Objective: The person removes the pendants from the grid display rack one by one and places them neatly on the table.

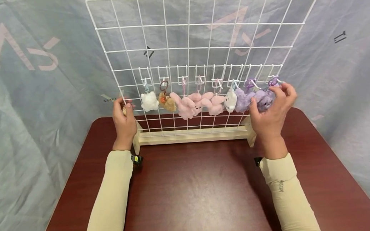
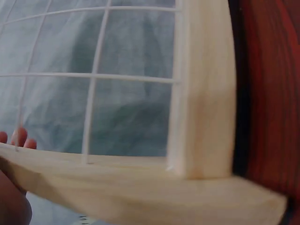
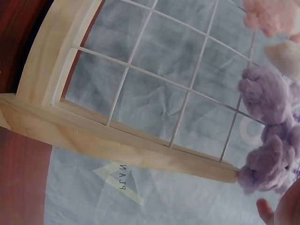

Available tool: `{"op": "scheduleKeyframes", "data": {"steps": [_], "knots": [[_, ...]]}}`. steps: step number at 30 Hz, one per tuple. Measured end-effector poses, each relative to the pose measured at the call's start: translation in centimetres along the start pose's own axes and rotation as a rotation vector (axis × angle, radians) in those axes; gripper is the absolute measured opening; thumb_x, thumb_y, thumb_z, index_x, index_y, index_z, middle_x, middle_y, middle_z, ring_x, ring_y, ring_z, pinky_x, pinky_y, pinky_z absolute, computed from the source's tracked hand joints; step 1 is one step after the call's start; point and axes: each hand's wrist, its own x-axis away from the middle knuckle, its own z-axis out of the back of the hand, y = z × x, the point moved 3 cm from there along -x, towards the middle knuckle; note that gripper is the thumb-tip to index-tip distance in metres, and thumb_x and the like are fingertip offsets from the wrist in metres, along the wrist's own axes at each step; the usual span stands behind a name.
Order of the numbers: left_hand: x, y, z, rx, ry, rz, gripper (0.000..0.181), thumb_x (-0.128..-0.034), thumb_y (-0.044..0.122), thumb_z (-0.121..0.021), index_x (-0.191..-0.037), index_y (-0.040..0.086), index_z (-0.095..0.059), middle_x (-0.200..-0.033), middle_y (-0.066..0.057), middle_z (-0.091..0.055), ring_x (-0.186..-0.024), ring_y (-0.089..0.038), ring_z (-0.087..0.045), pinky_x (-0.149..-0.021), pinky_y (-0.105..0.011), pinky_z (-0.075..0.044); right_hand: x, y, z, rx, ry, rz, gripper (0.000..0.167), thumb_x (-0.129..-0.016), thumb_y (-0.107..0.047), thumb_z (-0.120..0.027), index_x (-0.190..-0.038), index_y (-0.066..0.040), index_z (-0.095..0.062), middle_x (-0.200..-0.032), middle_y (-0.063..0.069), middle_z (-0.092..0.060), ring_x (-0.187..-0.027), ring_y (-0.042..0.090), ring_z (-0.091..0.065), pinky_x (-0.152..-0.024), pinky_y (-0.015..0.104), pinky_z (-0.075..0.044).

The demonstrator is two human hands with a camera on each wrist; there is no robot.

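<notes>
A white wire grid rack (image 1: 177, 24) stands in a wooden base (image 1: 193, 136), with several plush keychains hanging in a row from its hooks. At the rack's left side, my left hand (image 1: 125, 121) grips the wooden post (image 2: 117, 187); fingertips (image 2: 19, 137) show behind it in the left wrist view. My right hand (image 1: 271, 113) holds the rightmost purple plush keychain (image 1: 266, 101), thumb on its left and fingers at its upper right. Another purple plush (image 1: 242, 100) hangs beside it. The right wrist view shows little of that hand.
Leftward along the row hang a white plush (image 1: 230, 101), pink bunny plushes (image 1: 184, 106), a brown plush (image 1: 167, 102) and another white plush (image 1: 150, 101). The rack stands toward the back of a dark red table (image 1: 193, 186). Grey cloth (image 1: 49, 103) hangs behind.
</notes>
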Motion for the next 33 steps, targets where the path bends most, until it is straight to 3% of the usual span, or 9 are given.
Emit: {"op": "scheduleKeyframes", "data": {"steps": [4,7,9,11,16,19,25,29,33], "knots": [[0.3,-1.4,-0.2,0.065,-0.007,0.038,0.034,-0.1127,0.013,-0.041,-0.11,-0.016,-0.058,-0.092,-0.024,-0.063,-0.068,-0.018,-0.064,-0.065,-0.019,-0.053,0.0,-0.2,-0.4,0.02,0.007,0.031,0.051,-0.087,-0.033,-0.075,-0.131,-0.014,-0.058,-0.148,0.013,-0.039,-0.145,0.025,-0.039,-0.113,0.044,-0.037],[0.5,-1.8,-0.1,0.087,-0.01,0.042,0.038,-0.1132,0.018,-0.042,-0.106,-0.016,-0.058,-0.084,-0.014,-0.061,-0.063,-0.006,-0.059,-0.059,-0.019,-0.052,-0.1,-0.1,-0.7,0.032,-0.012,0.029,0.052,-0.09,-0.034,-0.073,-0.138,-0.018,-0.059,-0.152,0.012,-0.038,-0.147,0.026,-0.037,-0.112,0.044,-0.039],[0.6,-1.9,-0.2,0.087,-0.02,0.032,0.039,-0.1133,0.019,-0.043,-0.107,-0.016,-0.058,-0.084,-0.015,-0.059,-0.064,-0.007,-0.059,-0.06,-0.02,-0.052,-0.2,0.1,-0.8,0.035,-0.023,0.03,0.052,-0.093,-0.036,-0.071,-0.14,-0.018,-0.059,-0.153,0.013,-0.038,-0.148,0.026,-0.037,-0.117,0.046,-0.038],[0.6,-1.9,-0.2,0.08,-0.027,0.025,0.039,-0.1135,0.02,-0.043,-0.107,-0.016,-0.057,-0.084,-0.008,-0.06,-0.064,-0.015,-0.058,-0.061,-0.02,-0.052,-0.1,0.2,-0.9,0.041,-0.028,0.033,0.052,-0.094,-0.037,-0.07,-0.14,-0.017,-0.059,-0.153,0.015,-0.038,-0.148,0.027,-0.036,-0.121,0.048,-0.035],[0.7,-1.9,-0.1,0.077,-0.03,0.056,0.024,-0.1135,0.018,-0.043,-0.101,0.014,-0.063,-0.084,0.002,-0.056,-0.064,-0.017,-0.054,-0.063,-0.019,-0.048,0.1,0.6,-1.2,0.07,-0.027,0.026,0.05,-0.091,-0.033,-0.072,-0.136,-0.016,-0.061,-0.149,0.019,-0.042,-0.143,0.031,-0.038,-0.121,0.05,-0.033],[0.6,-1.8,-0.1,0.096,-0.034,0.065,0.023,-0.1134,0.015,-0.042,-0.102,0.026,-0.059,-0.084,-0.009,-0.054,-0.063,-0.016,-0.05,-0.062,-0.022,-0.045,0.1,0.7,-1.2,0.102,-0.028,0.013,0.047,-0.091,-0.036,-0.073,-0.132,-0.015,-0.063,-0.143,0.022,-0.045,-0.136,0.036,-0.041,-0.117,0.051,-0.033],[0.5,-1.9,-0.2,0.133,-0.038,0.057,0.023,-0.1136,0.011,-0.041,-0.103,0.019,-0.059,-0.087,-0.015,-0.053,-0.062,-0.025,-0.043,-0.06,-0.021,-0.04,0.4,0.8,-0.8,0.161,-0.039,0.014,0.047,-0.09,-0.04,-0.073,-0.124,-0.009,-0.065,-0.132,0.025,-0.05,-0.125,0.047,-0.042,-0.11,0.056,-0.032],[0.5,-1.7,-0.3,0.133,-0.042,0.037,0.023,-0.114,0.011,-0.04,-0.102,0.021,-0.058,-0.088,-0.024,-0.051,-0.062,-0.021,-0.043,-0.061,-0.019,-0.039,0.3,0.6,-0.6,0.165,-0.032,0.018,0.052,-0.088,-0.04,-0.074,-0.126,-0.005,-0.066,-0.126,0.027,-0.052,-0.121,0.048,-0.043,-0.111,0.055,-0.031],[0.6,-1.6,-0.3,0.119,-0.033,0.025,0.021,-0.1139,0.013,-0.042,-0.102,0.018,-0.059,-0.087,-0.018,-0.053,-0.063,-0.012,-0.044,-0.061,-0.019,-0.04,0.0,0.1,-0.2,0.164,-0.011,0.02,0.054,-0.085,-0.037,-0.076,-0.126,-0.003,-0.066,-0.123,0.028,-0.052,-0.119,0.048,-0.043,-0.111,0.053,-0.03]]}}
